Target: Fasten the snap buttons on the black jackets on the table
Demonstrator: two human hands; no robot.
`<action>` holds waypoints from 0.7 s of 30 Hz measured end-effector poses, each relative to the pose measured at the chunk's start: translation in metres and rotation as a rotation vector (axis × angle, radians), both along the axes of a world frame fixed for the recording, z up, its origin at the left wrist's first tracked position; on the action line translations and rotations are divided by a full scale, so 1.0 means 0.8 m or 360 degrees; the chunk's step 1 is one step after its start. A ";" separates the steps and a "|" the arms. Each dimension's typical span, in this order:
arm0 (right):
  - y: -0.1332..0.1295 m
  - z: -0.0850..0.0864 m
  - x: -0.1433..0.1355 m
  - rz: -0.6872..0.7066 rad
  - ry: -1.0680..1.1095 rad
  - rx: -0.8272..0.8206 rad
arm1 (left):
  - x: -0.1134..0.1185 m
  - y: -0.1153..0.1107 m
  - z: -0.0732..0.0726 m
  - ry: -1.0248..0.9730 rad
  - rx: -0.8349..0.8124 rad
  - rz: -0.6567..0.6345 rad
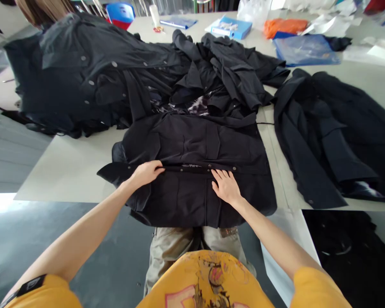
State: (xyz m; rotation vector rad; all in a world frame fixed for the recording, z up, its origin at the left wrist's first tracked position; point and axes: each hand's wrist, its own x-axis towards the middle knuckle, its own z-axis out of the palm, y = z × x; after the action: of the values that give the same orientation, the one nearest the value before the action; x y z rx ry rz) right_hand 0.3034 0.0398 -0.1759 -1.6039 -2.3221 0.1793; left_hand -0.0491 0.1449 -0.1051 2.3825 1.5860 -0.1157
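Observation:
A black jacket (192, 201) with chest pockets and snap buttons lies flat at the table's near edge, collar to the left, its lower part hanging slightly over. Its front placket runs across the middle, with a little patterned lining showing in the gap. My left hand (146, 172) is closed on the placket edge near the collar, fingers bent over the cloth. Farther down the same placket, my right hand (226, 185) rests on the fabric beside the snaps, fingers spread and outstretched.
A tall heap of dark jackets (93, 72) stands at the back left, with more crumpled ones (234, 64) behind mine. Another dark jacket (336, 128) lies at right. Beyond are a blue box (232, 28), an orange bag (284, 28), a clear blue folder (308, 49) and scissors (158, 29).

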 end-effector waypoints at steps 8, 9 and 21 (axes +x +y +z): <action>0.000 -0.005 0.001 -0.0047 0.0025 0.0030 | 0.015 0.027 0.009 0.0342 0.0082 0.0018; 0.000 -0.006 0.002 -0.0055 0.0025 0.0033 | 0.023 0.027 0.008 0.0413 0.0032 -0.0007; 0.001 -0.004 0.001 -0.0102 -0.0047 -0.0051 | 0.184 0.014 -0.033 0.0001 0.0424 -0.0511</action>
State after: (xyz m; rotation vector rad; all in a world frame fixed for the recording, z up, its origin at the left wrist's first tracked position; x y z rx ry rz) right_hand 0.3040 0.0410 -0.1787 -1.7052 -2.2972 0.1797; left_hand 0.0980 0.1559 -0.1314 2.8288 1.2737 0.0342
